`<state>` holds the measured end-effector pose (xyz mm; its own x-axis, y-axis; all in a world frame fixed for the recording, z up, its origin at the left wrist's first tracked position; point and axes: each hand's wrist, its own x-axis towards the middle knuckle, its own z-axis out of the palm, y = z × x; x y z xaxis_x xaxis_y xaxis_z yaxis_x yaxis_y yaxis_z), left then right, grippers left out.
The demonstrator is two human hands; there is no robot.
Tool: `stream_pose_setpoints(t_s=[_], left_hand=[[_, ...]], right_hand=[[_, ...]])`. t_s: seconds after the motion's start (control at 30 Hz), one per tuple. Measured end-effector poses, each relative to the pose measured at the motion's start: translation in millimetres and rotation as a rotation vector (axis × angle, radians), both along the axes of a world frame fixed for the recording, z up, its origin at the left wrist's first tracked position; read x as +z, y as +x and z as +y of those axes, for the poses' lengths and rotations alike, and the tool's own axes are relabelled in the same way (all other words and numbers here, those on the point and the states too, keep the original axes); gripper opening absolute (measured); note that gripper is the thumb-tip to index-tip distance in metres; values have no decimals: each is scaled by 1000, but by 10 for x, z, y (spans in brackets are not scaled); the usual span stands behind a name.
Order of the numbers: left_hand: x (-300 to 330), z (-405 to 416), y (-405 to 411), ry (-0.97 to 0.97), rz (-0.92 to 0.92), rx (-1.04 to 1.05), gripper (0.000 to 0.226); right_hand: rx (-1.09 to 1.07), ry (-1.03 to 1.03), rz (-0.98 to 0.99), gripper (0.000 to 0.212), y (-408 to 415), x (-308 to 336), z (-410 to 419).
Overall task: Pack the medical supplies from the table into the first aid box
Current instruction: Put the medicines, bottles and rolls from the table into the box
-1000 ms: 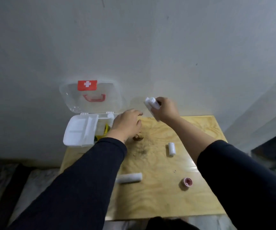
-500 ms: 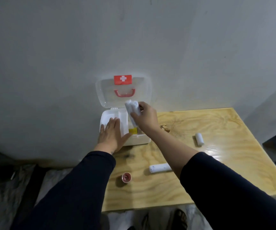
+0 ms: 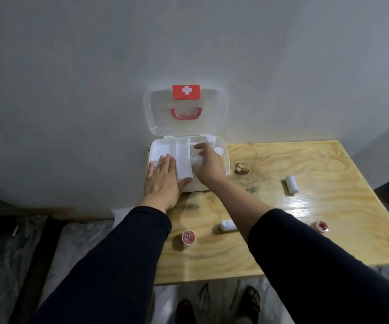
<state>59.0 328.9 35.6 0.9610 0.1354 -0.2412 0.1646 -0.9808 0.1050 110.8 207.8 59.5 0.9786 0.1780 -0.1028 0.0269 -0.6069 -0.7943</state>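
Table front edge: the near edge of the wooden table (image 3: 270, 253) is seen just beyond two sandalled feet (image 3: 249, 300); bare wood lies between that edge and the supplies.
Tape rolls: two red-cored tape rolls are counted, one (image 3: 188, 237) near the left edge, one (image 3: 320, 226) near the right edge, well apart.
Bandage rolls: two white rolls are counted; one (image 3: 228, 225) is partly hidden by the right forearm, the other (image 3: 291, 185) lies alone on open wood to the right.
Open room: the right half of the table is largely bare, broken by a dark knot (image 3: 241, 169) just beside the box.
Left hand: the left hand (image 3: 164, 181) is laid flat with fingers spread on the near left corner of the box, nothing being held.
Right hand: the right hand (image 3: 208, 163) is lowered into the right compartment, fingers curled around a small white item (image 3: 198, 158); what it is cannot be told.
First aid box: one white first aid box (image 3: 158, 148) is set at the far left corner of the table, against the wall.
Lid: the clear lid (image 3: 214, 108) is stood upright against the wall, with a red cross label and red handle.
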Motion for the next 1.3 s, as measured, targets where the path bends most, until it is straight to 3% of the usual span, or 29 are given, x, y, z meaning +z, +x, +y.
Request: stream_pose_setpoints(t_s=[0.2, 0.43, 0.57, 0.73, 0.93, 1.17, 1.3], left_hand=[[11, -15, -6, 43, -6, -5, 81], [9, -19, -1, 47, -26, -15, 82], [-15, -11, -11, 57, -26, -20, 81], [-93, 3, 0, 96, -39, -23, 82], [-138, 23, 14, 139, -58, -27, 81], [-108, 31, -21, 130, -60, -22, 82], [-88, 19, -41, 108, -57, -28, 83]], right_hand=[[81, -87, -129, 43, 35, 195, -79], [-39, -107, -265, 30, 123, 408, -662], [-147, -260, -172, 32, 213, 99, -1199], [-258, -552, 158, 49, 274, -326, -1737], [-333, -628, 123, 42, 256, -572, -1899], [-416, -449, 77, 35, 90, -595, -1716], [-123, -334, -17, 33, -125, -422, -1456]])
